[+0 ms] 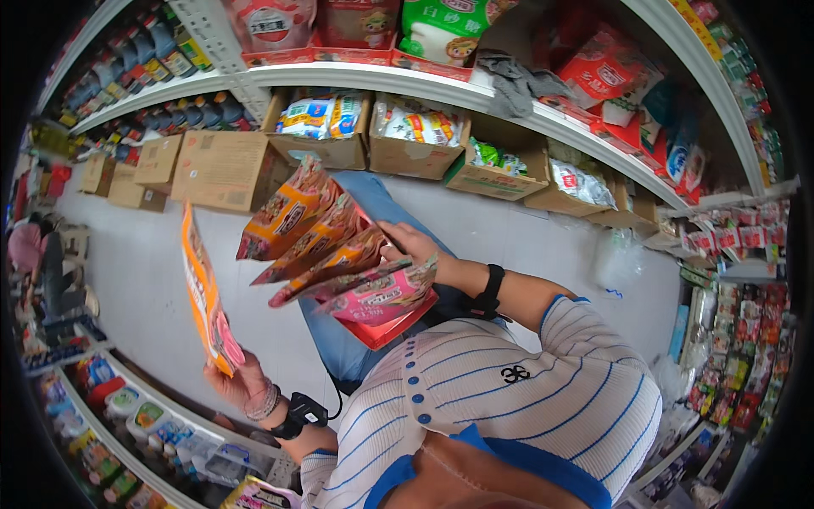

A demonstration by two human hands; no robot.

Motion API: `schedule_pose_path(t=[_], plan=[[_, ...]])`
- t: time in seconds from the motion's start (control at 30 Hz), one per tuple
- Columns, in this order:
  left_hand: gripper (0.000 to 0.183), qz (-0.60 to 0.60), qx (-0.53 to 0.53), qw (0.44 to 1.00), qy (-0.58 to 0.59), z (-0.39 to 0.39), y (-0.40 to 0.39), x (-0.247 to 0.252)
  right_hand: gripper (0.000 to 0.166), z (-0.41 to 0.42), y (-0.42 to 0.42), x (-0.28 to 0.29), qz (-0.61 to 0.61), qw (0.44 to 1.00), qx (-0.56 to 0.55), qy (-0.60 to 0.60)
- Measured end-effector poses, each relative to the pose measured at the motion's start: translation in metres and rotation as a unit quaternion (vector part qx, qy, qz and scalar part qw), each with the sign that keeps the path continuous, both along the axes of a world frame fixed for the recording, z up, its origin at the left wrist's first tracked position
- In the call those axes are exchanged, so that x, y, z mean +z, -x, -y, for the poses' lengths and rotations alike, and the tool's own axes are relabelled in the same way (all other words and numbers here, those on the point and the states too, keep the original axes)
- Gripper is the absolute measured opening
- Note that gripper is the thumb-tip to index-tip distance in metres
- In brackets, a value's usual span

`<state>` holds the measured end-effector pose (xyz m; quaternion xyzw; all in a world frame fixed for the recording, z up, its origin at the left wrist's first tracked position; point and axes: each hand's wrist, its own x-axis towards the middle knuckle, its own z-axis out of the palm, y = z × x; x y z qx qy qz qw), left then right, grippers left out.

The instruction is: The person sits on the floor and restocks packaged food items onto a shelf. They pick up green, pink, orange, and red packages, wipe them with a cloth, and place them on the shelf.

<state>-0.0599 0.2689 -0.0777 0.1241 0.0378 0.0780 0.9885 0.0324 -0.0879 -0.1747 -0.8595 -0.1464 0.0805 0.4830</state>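
My left hand grips an orange pouch near its lower end. The pouch stands on edge, out to the left, apart from the others. On my lap rests a red open display box with several flat pouches fanned out of it. Orange pouches lean away at its far side, and a pink pouch is nearest my body. My right hand holds the box's right side, with fingertips over the rim against the pouches. The pouches hide part of those fingers.
Ahead, cartons of bagged goods line the floor under a white shelf with bagged sugar. Closed cartons stand to the left. Plastic wrap lies on the right. Another person is at far left. Shelves flank me.
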Motion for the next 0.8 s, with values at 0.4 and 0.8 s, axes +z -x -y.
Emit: schedule_pose_path(t=[0.4,0.8], plan=[[0.044,0.002,-0.246,0.969,0.006,0.088,-0.045,0.085,0.119,-0.007,-0.08,0.191,0.157,0.911,0.194,-0.329],[0.065,0.088,-0.204,0.907,-0.358,0.118,-0.07,0.097,0.055,-0.01,-0.074,0.221,-0.051,0.828,0.091,-0.551]])
